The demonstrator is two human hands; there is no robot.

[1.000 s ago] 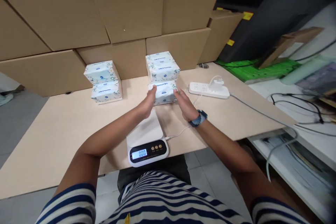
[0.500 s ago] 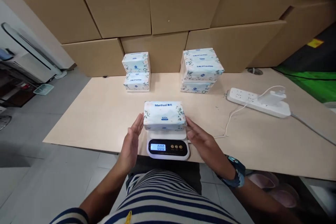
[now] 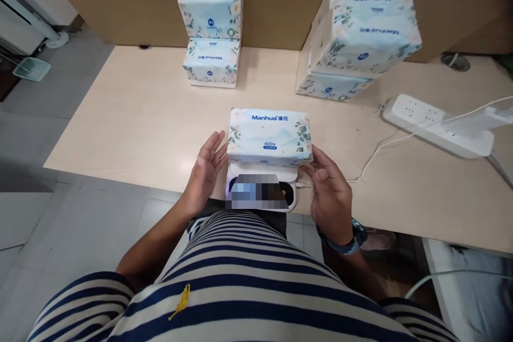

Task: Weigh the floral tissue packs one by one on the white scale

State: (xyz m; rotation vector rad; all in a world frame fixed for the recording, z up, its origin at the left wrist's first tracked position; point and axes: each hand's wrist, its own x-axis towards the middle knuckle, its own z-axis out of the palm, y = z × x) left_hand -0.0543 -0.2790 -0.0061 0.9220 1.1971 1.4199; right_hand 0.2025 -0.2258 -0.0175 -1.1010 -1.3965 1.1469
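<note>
A: How's the light?

B: Soft and fairly even, with a pale sheen on the wooden tabletop [image 3: 120, 117] near the left hand [image 3: 204, 171].

A: Any shadows?

B: Gentle ones: the table darkens beside the right-hand tissue stack [image 3: 360, 53], and the space below its edge is dim. The upper right corner falls nearly black.

A: Sharp enough?

B: Lettering on the front tissue pack [image 3: 266, 133] reads cleanly; the white power strip [image 3: 412, 109] looks softer, its plug [image 3: 479, 123] smeared.

A: Distortion?

B: Wide-angle stretch leans that right-hand stack outward, and coarse pixel blocks cover much of the digital scale [image 3: 264, 172]
</note>
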